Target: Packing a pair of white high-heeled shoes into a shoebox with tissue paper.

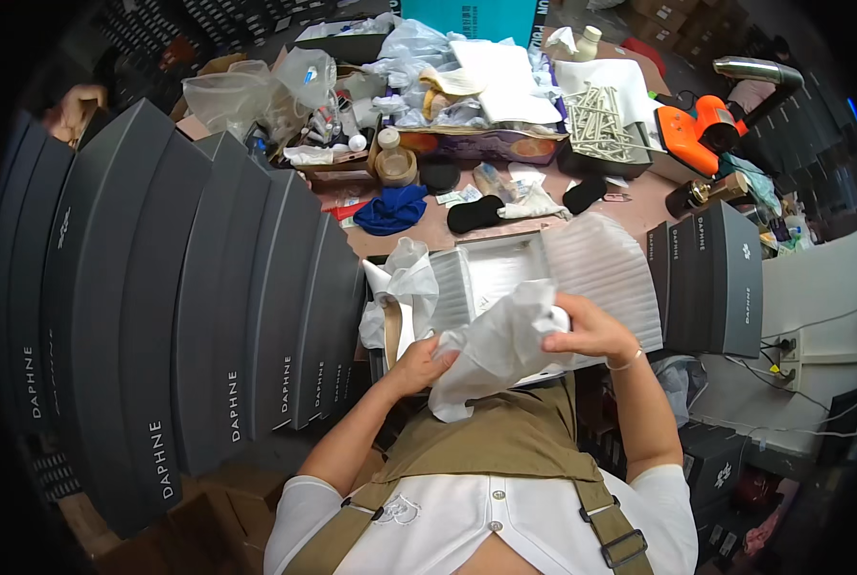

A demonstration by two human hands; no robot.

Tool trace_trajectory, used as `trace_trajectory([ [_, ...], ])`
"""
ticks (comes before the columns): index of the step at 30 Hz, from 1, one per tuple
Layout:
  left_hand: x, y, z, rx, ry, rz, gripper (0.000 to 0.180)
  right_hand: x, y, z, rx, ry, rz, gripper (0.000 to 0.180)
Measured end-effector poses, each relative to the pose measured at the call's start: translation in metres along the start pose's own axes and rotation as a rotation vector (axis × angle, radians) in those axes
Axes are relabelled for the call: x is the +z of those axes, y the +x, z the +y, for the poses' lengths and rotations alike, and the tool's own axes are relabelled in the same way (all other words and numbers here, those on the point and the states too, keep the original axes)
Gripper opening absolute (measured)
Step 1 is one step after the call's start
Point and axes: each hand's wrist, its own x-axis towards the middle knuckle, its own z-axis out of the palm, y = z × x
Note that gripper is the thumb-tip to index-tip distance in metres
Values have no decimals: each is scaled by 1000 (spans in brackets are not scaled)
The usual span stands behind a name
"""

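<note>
Both my hands hold a crumpled sheet of white tissue paper (500, 345) just in front of my chest. My left hand (419, 366) grips its lower left part; my right hand (590, 331) pinches its upper right edge. Behind the paper lies an open white shoe box (491, 273) with a ribbed white foam sheet (601, 273) draped over its right side. More crumpled white paper (405, 278) sits at the box's left end.
A tall row of dark grey shoe boxes (208, 287) stands on the left; a few more (711, 278) stand on the right. The far table holds plastic bags (256, 91), black insoles (476, 213), a blue cloth (392, 209), screws (596, 120) and an orange tool (702, 125).
</note>
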Motion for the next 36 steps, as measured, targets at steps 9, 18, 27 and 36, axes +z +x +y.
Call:
trace_trajectory([
  [9,-8,-15,90,514,522,762,21,-33,-113,49,-63,574,765,59],
  [18,117,98,-11,149,795,-534,47,22,-55,51,-194,-139,948,55],
  [27,92,64,31,-121,-1241,61,65,80,-27,57,-85,17,481,40],
  [36,88,62,28,214,-317,575,57,48,22,43,16,-558,146,34],
])
